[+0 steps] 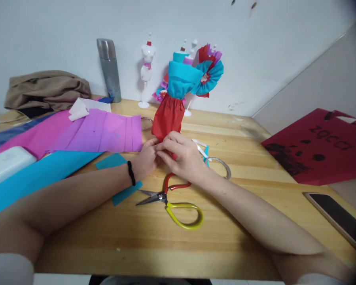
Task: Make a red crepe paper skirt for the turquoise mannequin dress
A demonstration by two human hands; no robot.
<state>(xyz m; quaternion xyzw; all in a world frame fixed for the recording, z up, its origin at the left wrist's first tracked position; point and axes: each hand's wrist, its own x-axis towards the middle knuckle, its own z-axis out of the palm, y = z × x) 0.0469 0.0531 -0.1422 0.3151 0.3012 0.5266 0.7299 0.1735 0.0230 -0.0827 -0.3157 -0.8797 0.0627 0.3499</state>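
A miniature dress on a small dress form stands in the middle, with a turquoise top (180,77) and a gathered red skirt (168,114) that look like crepe paper. At the skirt's lower end my left hand (148,159) is closed, its fingertips on the red hem. My right hand (182,156) meets it there, thumb and fingers pinched on the same hem; the exact grip is partly hidden. A pleated turquoise flower (209,77) sits at the top's right side. Scissors (166,200) with one red and one yellow handle lie open just below my hands.
Purple paper (106,128), a turquoise strip (47,176) and a white device (10,164) lie left. Behind stand a bare dress form (147,53) and a flask (109,69). A tape roll (227,168), a phone (338,219) and a red bag (320,148) are right.
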